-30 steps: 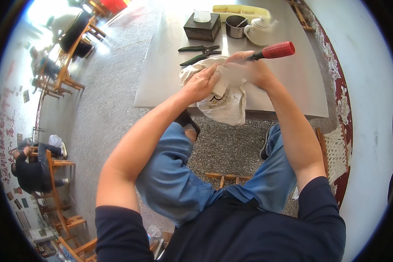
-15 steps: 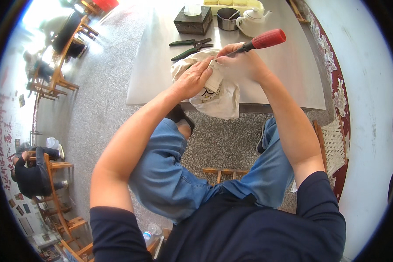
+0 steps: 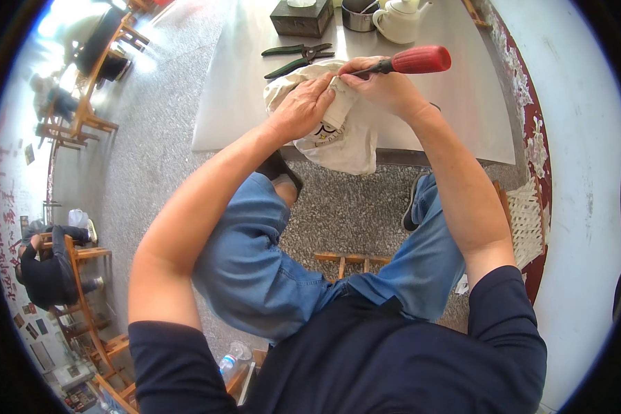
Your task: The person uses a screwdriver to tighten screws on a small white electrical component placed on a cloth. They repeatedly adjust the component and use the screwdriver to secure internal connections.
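Note:
My left hand (image 3: 302, 109) is closed on a crumpled off-white cloth bag (image 3: 350, 155) with dark print, its fingers pressed together on the fabric. The bag lies on the metal table and hangs over its near edge. In my right hand (image 3: 386, 91) is a screwdriver (image 3: 421, 60) with a red handle and dark shank, the handle pointing right. Its tip meets the bag beside my left fingertips; the exact contact point is hidden. Between the hands a pale flat fold stands up, and I cannot make out whether it is cloth or something else. Green-handled pruning shears (image 3: 298, 58) lie just beyond the bag.
On the steel table (image 3: 469, 114), a dark tissue box (image 3: 302, 19), a metal pot (image 3: 358, 19) and a white teapot (image 3: 399, 21) stand at the far side. A woven chair (image 3: 526, 224) is at right by the wall. People sit on wooden chairs at left.
The whole view has shifted, so the table things appear slightly higher. Both hands keep their hold on the bag and the screwdriver; the handle is tilted a little flatter.

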